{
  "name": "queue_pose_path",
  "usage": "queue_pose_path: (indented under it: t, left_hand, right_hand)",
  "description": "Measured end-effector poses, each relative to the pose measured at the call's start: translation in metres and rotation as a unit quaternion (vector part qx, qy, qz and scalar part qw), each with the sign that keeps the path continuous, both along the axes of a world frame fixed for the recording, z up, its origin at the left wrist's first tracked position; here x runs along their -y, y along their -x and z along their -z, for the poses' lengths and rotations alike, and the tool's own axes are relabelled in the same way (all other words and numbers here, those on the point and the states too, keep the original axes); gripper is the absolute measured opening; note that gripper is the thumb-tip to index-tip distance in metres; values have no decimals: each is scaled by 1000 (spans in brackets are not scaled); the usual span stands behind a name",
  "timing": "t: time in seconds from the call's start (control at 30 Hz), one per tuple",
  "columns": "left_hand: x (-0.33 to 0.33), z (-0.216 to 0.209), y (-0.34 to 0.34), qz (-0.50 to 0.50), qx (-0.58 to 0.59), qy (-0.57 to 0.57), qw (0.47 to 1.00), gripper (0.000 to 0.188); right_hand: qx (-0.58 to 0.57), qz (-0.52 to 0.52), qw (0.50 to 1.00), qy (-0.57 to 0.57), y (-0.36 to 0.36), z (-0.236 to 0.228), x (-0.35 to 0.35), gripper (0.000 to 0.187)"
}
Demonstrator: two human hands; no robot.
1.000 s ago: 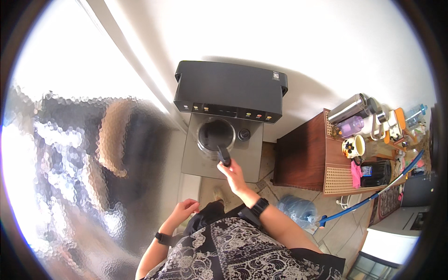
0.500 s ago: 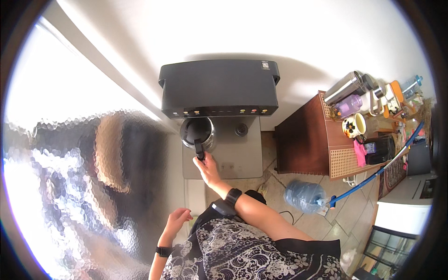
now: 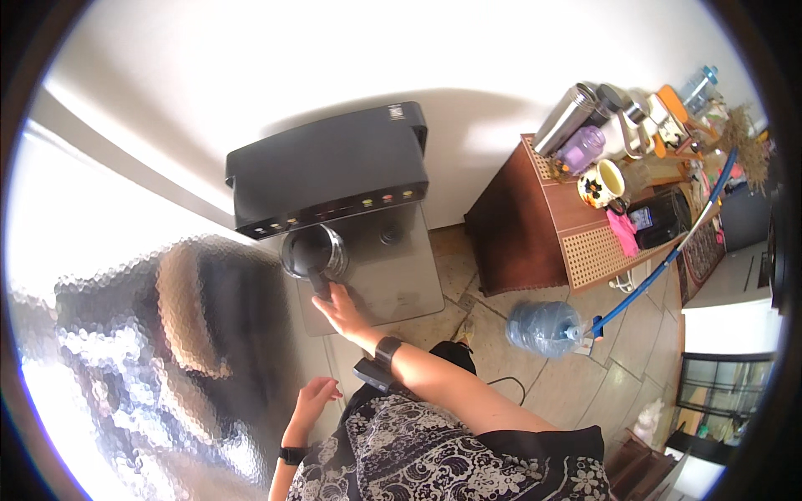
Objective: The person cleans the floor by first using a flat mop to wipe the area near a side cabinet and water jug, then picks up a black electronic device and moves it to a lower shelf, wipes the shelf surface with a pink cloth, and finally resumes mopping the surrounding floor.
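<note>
My right hand (image 3: 342, 311) is closed on the black handle of a glass kettle (image 3: 337, 250) with a black lid. The kettle stands on the left part of a dark worktop base (image 3: 388, 288), in front of a tall black water dispenser (image 3: 330, 167) with a row of small coloured buttons. On that base, to the kettle's right, is a round dark fitting (image 3: 390, 235). Lower down, my left hand (image 3: 316, 399) hangs before my body, its fingers loosely bent and apart, with nothing visible in it. Both wrists wear black bands.
A brown cabinet (image 3: 522, 225) at the right carries a steel flask (image 3: 566, 117), a purple bottle (image 3: 580, 150), a patterned mug (image 3: 600, 184) and a pink cloth (image 3: 622, 231). A big blue water bottle (image 3: 543, 328) lies on the tiled floor. A shiny textured panel (image 3: 109, 334) borders the left.
The whole view has turned and shifted, so the dispenser and kettle appear tilted and further left. My right hand stays on the kettle handle, and my left hand remains low before my body.
</note>
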State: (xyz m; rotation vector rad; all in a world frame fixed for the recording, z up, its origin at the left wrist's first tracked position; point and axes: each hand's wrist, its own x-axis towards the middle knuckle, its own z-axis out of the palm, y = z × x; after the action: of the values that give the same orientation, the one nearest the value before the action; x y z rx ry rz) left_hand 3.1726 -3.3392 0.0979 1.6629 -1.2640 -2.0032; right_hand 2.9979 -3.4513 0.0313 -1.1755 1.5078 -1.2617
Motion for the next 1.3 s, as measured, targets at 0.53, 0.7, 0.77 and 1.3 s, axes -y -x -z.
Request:
queue_pose_path:
  t: [0.53, 0.7, 0.77, 1.3]
  left_hand:
    - [12, 8, 94, 152, -5, -38, 988, 22]
    - [18, 14, 152, 227, -34, 0, 973, 23]
    - [17, 6, 184, 266, -33, 36, 963, 23]
    - [-42, -36, 394, 335, -30, 82, 938, 21]
  right_hand:
    - [197, -72, 976, -61, 217, -29, -117, 28]
    - [235, 237, 942, 30, 344, -74, -206, 21]
    - [90, 342, 935, 26, 394, -79, -234, 20]
    - [-571, 307, 757, -79, 595, -84, -222, 33]
